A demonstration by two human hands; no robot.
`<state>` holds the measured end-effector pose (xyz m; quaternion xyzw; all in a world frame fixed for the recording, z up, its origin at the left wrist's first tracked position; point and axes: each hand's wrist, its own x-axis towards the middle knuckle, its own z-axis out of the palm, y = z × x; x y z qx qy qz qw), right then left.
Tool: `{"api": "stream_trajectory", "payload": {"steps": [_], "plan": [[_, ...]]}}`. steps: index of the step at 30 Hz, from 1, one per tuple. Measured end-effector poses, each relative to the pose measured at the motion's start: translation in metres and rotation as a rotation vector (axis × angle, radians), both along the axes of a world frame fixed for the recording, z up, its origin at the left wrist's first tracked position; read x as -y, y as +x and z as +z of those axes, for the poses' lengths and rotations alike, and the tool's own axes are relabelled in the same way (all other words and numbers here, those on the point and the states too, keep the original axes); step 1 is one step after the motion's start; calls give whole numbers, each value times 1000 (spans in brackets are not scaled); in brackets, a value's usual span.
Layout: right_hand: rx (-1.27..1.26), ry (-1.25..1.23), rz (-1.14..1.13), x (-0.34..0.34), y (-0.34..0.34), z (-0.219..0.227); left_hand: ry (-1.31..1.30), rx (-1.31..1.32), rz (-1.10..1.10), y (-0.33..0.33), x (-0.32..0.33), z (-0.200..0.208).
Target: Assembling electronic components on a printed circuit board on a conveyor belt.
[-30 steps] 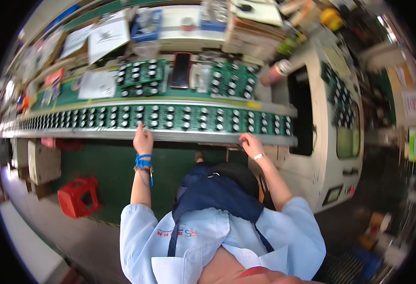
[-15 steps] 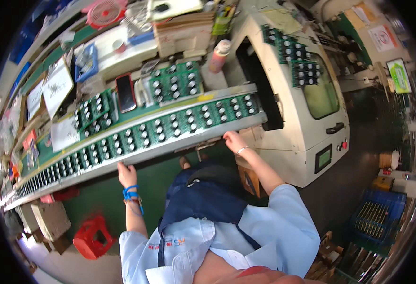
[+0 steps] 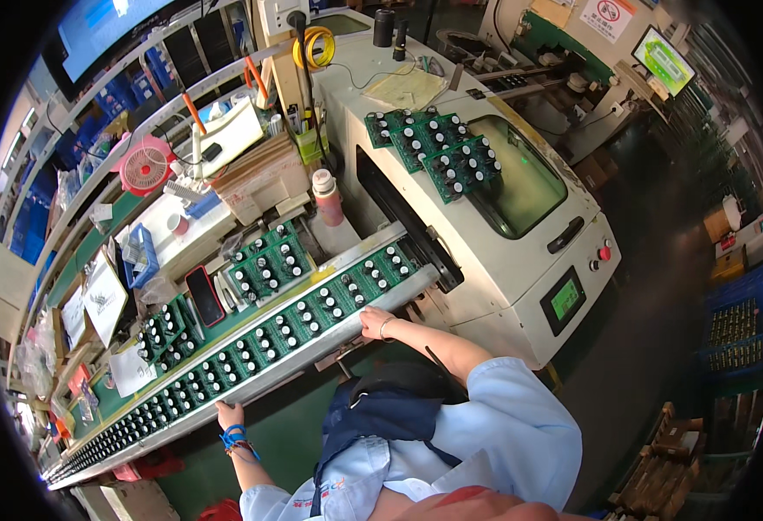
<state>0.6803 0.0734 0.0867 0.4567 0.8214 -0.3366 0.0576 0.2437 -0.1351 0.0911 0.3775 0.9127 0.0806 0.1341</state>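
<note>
A long metal conveyor rail (image 3: 299, 349) slopes up from lower left to the machine. Along it runs a row of green circuit boards (image 3: 264, 339) with black and white round components. My left hand (image 3: 230, 415), with blue bands at the wrist, has its fingers closed on the rail's near edge. Farther up, close to the machine, my right hand (image 3: 373, 322) is curled over the same edge, its fingertips partly hidden. Both hands are below the boards and apart from them.
A cream machine (image 3: 520, 295) with a window and small screen stands at the right, three boards (image 3: 438, 148) on its top. Behind the rail are more boards (image 3: 269, 265), a phone (image 3: 205, 293), a pink bottle (image 3: 326, 198) and a blue tray (image 3: 141, 256).
The view has swung up and to the right, so the rail and machine appear lower and farther left. Both hands are still at the rail's near edge.
</note>
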Motion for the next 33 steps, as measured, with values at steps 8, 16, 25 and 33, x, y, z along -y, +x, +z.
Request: {"api": "stream_trajectory", "payload": {"steps": [8,16,25,33], "plan": [[-34,28,-9,8,2,-11,-17,42,-14,-11,4,-2],[24,13,29,11,2,8,-121,148,7,-18,8,-4],[-339,312,-268,13,51,41,-20,31,-62,-12,5,1],[-268,413,-315,-3,44,45,403,39,211,37,4,15]]}}
